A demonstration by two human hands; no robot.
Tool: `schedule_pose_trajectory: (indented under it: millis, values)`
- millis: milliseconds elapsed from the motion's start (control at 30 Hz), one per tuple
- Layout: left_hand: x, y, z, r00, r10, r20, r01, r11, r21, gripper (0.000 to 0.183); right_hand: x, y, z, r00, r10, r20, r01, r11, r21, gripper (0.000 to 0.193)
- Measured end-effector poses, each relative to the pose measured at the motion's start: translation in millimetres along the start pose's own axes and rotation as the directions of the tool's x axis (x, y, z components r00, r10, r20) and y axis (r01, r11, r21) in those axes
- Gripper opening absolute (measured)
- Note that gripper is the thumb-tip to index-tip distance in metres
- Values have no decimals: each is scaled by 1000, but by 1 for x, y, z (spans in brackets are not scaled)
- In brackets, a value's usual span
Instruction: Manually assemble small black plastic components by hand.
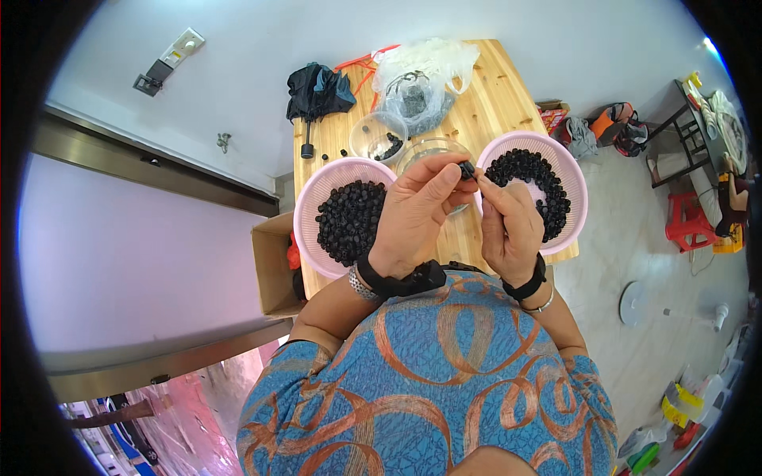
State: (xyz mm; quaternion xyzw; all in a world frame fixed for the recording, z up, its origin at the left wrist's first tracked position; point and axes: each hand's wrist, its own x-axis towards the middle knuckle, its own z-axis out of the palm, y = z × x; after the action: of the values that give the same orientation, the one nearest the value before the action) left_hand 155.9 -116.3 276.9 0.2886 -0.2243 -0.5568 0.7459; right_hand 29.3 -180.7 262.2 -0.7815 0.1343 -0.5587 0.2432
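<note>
My left hand [413, 210] is closed, pinching a small black piece [467, 170] between thumb and fingertips. Close beside it, my right hand [514, 226] has its fingers pressed together near that piece; whatever they hold is too small to make out. Left of my hands, a pink basket [304, 218] is heaped with small black parts [349, 222]. Another pink basket [579, 190] on the right has black parts in a ring around its bare middle. Partly hidden behind my hands is a clear round bowl [432, 145].
Beyond the left basket, a clear tub [361, 143] contains several black pieces. A folded umbrella [317, 94] and a plastic bag [429, 67] lie at the far side of the wooden table [504, 95]. A cardboard box [272, 266] stands left; a red stool [689, 220] is far right.
</note>
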Motion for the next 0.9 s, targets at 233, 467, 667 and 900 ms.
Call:
schedule_pose_trajectory:
  millis: [233,467,667,900]
  values:
    - [-5,13,-2,995,-101,13,101,995,-22,24,16,-8,-32,863,381,332,-467,851,240,29]
    - [-2,10,-10,991,130,-22,-124,979,162,28,15,-13,-26,970,-6,244,38,991,-127,29]
    - [1,14,-6,983,182,2,-175,942,286,34,16,-22,-19,975,110,193,-111,994,-9,28]
    - [0,11,-11,978,191,81,-207,888,410,30,18,-22,-18,962,149,230,-142,989,-49,27]
